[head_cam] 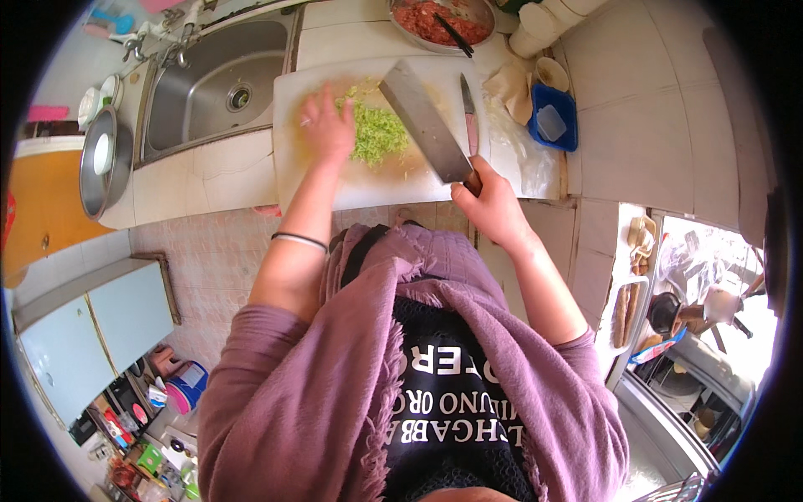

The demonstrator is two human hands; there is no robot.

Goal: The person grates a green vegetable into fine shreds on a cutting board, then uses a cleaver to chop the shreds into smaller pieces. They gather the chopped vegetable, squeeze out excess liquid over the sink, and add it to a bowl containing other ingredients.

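My right hand [492, 199] grips the handle of a cleaver [433, 128], its wide blade slanting up and left over the right part of a white cutting board [376, 194]. Finely chopped green vegetable [379, 135] lies in a pile left of the blade. At the pile's left edge my left hand [327, 128] has its fingers spread, slightly blurred; whether it touches the board or the pile I cannot tell. A small knife [469, 113] with a pink handle lies on the board's right side.
A metal bowl [489, 41] of minced meat with black chopsticks [453, 34] stands behind the board. Left is a steel sink [213, 94], then a metal basin [103, 169]. Plastic bags [524, 157] and a blue container [553, 119] sit at the right, beside the tiled wall [633, 125].
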